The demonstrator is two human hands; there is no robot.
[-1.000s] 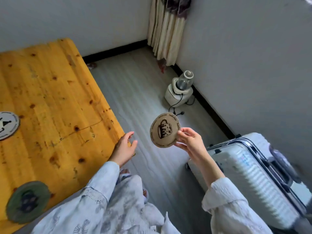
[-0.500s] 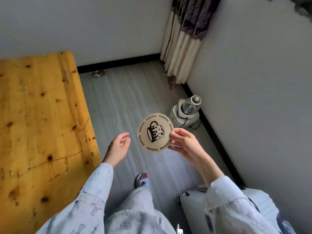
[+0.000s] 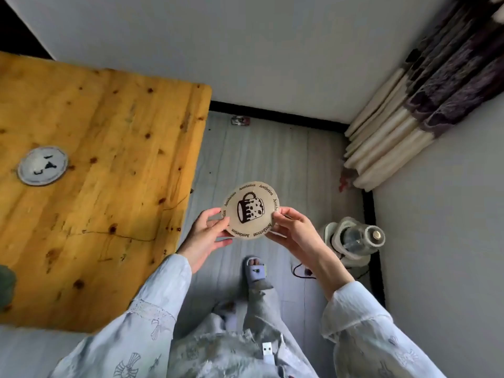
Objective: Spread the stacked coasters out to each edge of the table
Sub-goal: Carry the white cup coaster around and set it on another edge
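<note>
Beige round coaster printed with a dark mug, pinched at opposite rims by left hand and right hand, held face-up over grey floor, just beside yellow knotty wooden table. Pale round coaster lying flat on tabletop.

Both hands, left hand and right hand, grip the beige coaster (mug print) beside the table.
</note>
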